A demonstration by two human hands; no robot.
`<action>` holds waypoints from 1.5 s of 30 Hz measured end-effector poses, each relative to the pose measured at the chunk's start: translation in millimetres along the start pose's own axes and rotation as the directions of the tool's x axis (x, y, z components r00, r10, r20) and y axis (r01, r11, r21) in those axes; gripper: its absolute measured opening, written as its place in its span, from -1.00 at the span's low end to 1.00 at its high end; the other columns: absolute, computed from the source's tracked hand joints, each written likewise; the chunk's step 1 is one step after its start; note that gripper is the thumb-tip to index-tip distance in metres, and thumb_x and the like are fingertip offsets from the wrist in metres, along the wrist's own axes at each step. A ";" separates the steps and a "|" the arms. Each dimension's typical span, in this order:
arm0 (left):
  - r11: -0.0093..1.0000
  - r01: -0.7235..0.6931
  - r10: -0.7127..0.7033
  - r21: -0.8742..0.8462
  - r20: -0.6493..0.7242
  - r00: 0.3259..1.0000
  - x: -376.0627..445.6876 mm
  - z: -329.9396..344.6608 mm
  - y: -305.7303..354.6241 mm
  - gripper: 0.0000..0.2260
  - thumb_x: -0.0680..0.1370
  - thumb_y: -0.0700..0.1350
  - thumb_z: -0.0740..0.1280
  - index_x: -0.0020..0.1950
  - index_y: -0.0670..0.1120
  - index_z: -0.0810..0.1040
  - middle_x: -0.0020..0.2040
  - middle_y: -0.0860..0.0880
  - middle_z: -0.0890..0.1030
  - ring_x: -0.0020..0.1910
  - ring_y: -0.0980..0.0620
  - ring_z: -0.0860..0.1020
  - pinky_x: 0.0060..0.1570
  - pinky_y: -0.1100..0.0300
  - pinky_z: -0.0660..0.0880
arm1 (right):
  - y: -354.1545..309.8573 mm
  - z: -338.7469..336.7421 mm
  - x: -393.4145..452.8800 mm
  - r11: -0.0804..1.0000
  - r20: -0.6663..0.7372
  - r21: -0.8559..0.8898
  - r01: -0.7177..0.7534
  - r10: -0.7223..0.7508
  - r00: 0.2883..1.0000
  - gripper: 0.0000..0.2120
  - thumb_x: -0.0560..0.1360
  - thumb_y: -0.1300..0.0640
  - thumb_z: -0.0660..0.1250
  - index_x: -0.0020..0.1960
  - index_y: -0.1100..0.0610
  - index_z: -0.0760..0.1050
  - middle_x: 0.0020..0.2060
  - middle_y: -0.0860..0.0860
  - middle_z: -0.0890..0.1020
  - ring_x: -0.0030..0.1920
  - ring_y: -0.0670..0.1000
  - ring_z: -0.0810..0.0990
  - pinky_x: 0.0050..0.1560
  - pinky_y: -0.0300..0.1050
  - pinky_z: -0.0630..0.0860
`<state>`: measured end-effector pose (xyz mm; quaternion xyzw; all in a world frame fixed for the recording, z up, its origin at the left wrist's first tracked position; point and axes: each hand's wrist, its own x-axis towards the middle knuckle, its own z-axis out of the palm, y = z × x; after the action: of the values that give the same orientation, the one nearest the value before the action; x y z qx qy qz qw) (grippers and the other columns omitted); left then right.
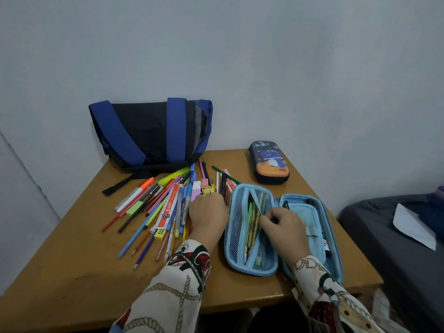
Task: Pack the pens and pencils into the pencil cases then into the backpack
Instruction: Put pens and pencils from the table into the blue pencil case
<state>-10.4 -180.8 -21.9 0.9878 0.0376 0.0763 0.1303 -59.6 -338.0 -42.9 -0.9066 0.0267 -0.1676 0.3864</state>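
Blue open pencil case (252, 267) lying near surface (72, 272) front edge, few pencils (252, 224) already in mesh pocket. Loose pens & pencils (153, 207) heaped just left of case, backpack (149, 133) behind. Right hand (283, 227) fingers pinching pocket edge; left hand (207, 212) fingers curled over heap, grip unclear. Light, stiff, apt to roll; take mid-shaft, few at a time.

A home room, probably a bedroom: small wooden table (72, 272) in the corner of plain painted walls (240, 56), with a dark-covered bed (396, 236) beside it.

Bare table (72, 272) lies open left of the left hand (207, 212), the pen pile (165, 203) crowding beneath its fingers.
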 end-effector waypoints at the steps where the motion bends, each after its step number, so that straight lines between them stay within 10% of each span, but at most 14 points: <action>1: 1.000 -0.001 0.001 0.005 0.005 1.000 0.7 -0.1 -0.4 -0.83 0.58 -0.06 0.27 -0.11 -0.10 0.59 -0.05 -0.11 0.64 0.02 -0.13 0.54 -0.03 0.06 0.44 | 0.1 -0.2 -0.1 1.000 -0.002 0.003 -0.001 0.001 1.000 -0.69 0.42 0.12 0.35 -0.46 0.05 0.35 -0.46 -0.05 0.47 -0.29 -0.01 0.49 0.01 0.07 0.44; 19: 0.929 -0.066 0.123 -0.365 0.135 0.983 -37.7 -18.4 14.5 -0.66 0.53 0.00 0.36 -0.42 -0.06 0.44 -0.46 -0.03 0.45 -0.43 -0.01 0.47 -0.26 0.08 0.54 | -2.2 -1.2 -2.1 1.000 -0.023 0.002 0.003 -0.003 1.000 -0.69 0.41 0.11 0.35 -0.47 0.04 0.36 -0.47 -0.06 0.48 -0.30 -0.03 0.48 -0.02 0.07 0.43; 23: 0.953 -0.149 0.180 -0.264 0.097 0.979 -42.8 -6.8 19.3 -0.62 0.54 0.03 0.32 -0.44 -0.03 0.38 -0.40 -0.02 0.45 -0.19 -0.07 0.49 -0.11 -0.02 0.55 | -0.7 -0.8 -1.9 1.000 -0.024 0.005 0.015 -0.015 1.000 -0.67 0.41 0.12 0.35 -0.48 0.01 0.33 -0.47 -0.05 0.46 -0.31 -0.02 0.47 -0.04 0.07 0.42; 31: 0.926 -0.272 0.298 -0.261 0.065 0.952 -45.4 -6.5 15.7 -0.72 0.64 -0.03 0.19 0.32 0.07 0.53 0.10 -0.03 0.57 0.22 -0.05 0.39 0.14 0.00 0.43 | 1.4 0.7 -1.0 1.000 -0.031 0.011 0.009 -0.009 0.999 -0.69 0.43 0.12 0.35 -0.45 0.03 0.35 -0.44 -0.05 0.48 -0.27 -0.01 0.48 -0.01 0.04 0.40; 45: 0.856 -0.423 0.485 -0.297 0.179 0.856 -40.8 -5.8 1.8 -0.56 0.58 -0.06 0.26 0.47 0.07 0.36 0.28 0.12 0.42 0.31 0.06 0.24 0.37 0.00 0.23 | 2.0 2.4 -0.9 1.000 -0.029 0.021 0.022 -0.021 0.999 -0.72 0.41 0.03 0.31 -0.44 -0.02 0.33 -0.41 -0.05 0.48 -0.24 -0.04 0.47 -0.02 0.00 0.34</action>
<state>-51.4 -184.9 -21.6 0.9458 -0.2246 -0.0146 0.2339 -59.5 -337.5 -46.1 -0.9002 0.0209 -0.1850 0.3937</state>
